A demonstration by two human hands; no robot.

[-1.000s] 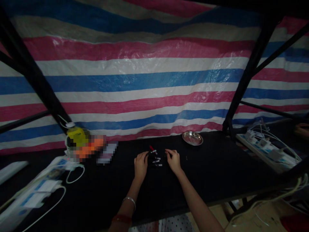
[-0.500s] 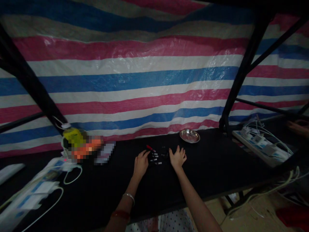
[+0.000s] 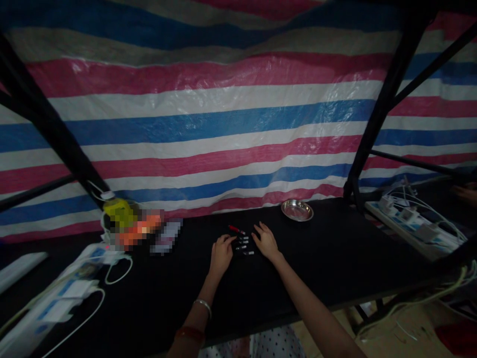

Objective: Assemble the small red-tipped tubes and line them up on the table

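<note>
Several small dark pieces with silvery ends (image 3: 243, 247) lie roughly in a row on the black tabletop (image 3: 335, 258); their exact kind is too small to tell. A slim red piece with a silvery end (image 3: 237, 229) lies at the far end of this row. On the left side, my left hand (image 3: 222, 252) rests palm down with its fingers stretched toward the row, the fingertips close to the dark ends. My right hand (image 3: 267, 241) lies on the other side, fingers apart and beside the silvery ends. Neither hand visibly holds anything.
A round metal dish (image 3: 297, 211) stands at the back right. At left are a white power strip with plugs (image 3: 63, 298), cables, and a yellow bottle (image 3: 121, 213). Another power strip (image 3: 413, 223) sits at right, near another person's hand (image 3: 465, 193). Black frame posts flank a striped sheet.
My right hand has turned and come closer to the row, its fingers now pointing more to the left. My left hand stays beside the pieces. The whole view has shifted slightly.
</note>
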